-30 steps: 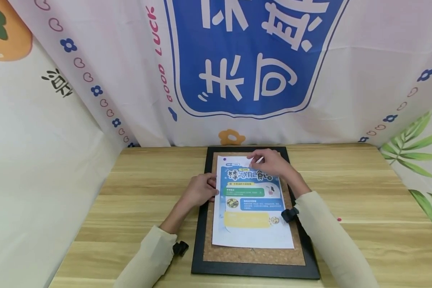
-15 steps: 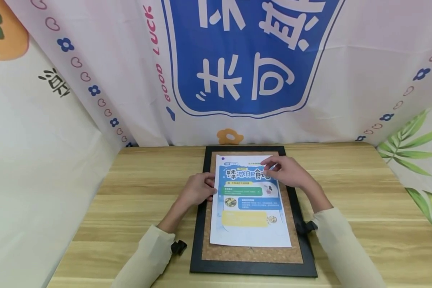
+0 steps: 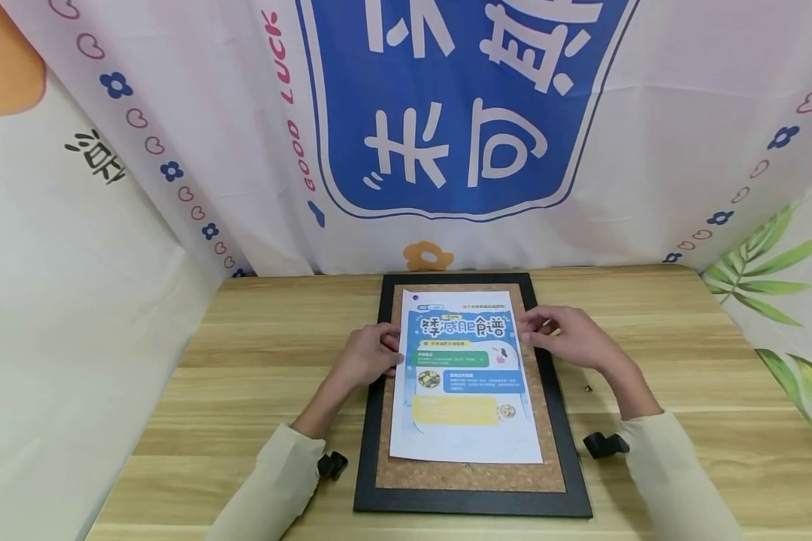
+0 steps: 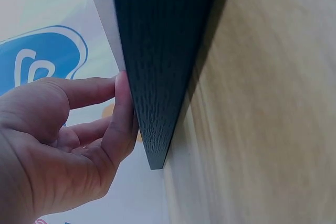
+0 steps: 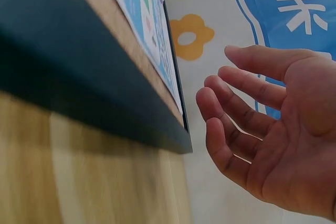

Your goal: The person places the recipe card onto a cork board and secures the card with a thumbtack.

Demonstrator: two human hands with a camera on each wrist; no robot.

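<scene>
A printed sheet of paper [image 3: 465, 443] with blue, green and yellow blocks lies on a cork board [image 3: 474, 479] in a black frame [image 3: 470, 502]. At the sheet's upper left corner sits a small purple push pin [image 3: 416, 297]. My left hand [image 3: 365, 357] pinches the sheet's left edge between thumb and index finger, its fingers against the frame's side in the left wrist view. By the sheet's upper right edge, my right hand [image 3: 568, 336] hovers with loosely bent fingers; the right wrist view shows nothing in it.
The board lies on a wooden table [image 3: 264, 323]. A tiny dark object [image 3: 588, 388] lies on the wood right of the frame. Behind the table hangs a printed curtain [image 3: 257, 150]. Each sleeve carries a black wrist device [image 3: 605, 445].
My right hand has moved from the sheet's top, down and right to its right edge, uncovering the printed title. The left hand stays at the left edge. The view has shifted slightly.
</scene>
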